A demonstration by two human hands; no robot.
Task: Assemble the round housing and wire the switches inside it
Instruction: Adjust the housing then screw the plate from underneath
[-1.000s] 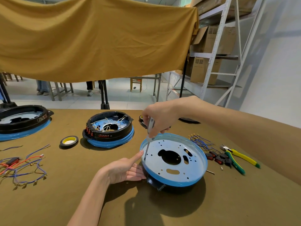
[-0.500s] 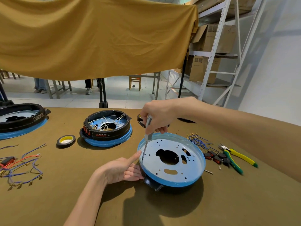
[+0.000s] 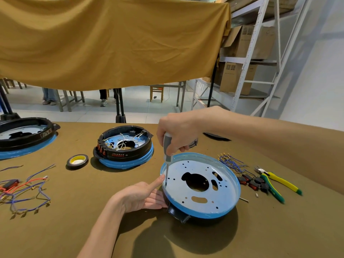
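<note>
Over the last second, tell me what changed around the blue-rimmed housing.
Almost nothing moved. The right hand still grips the screwdriver upright, tip at the plate's left edge. The left hand still steadies the housing, thumb beside the shaft. Only the camera view drifted slightly. Pliers, tape roll and wires stayed put.

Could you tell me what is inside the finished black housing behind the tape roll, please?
The housing holds white wires looped over a blue plate with a central hole; red switches sit in its wall. Anything beneath the plate is hidden.

Tape roll (image 3: 77, 161) left of wired housing (image 3: 124, 147); pliers (image 3: 275, 183) far right.
</note>
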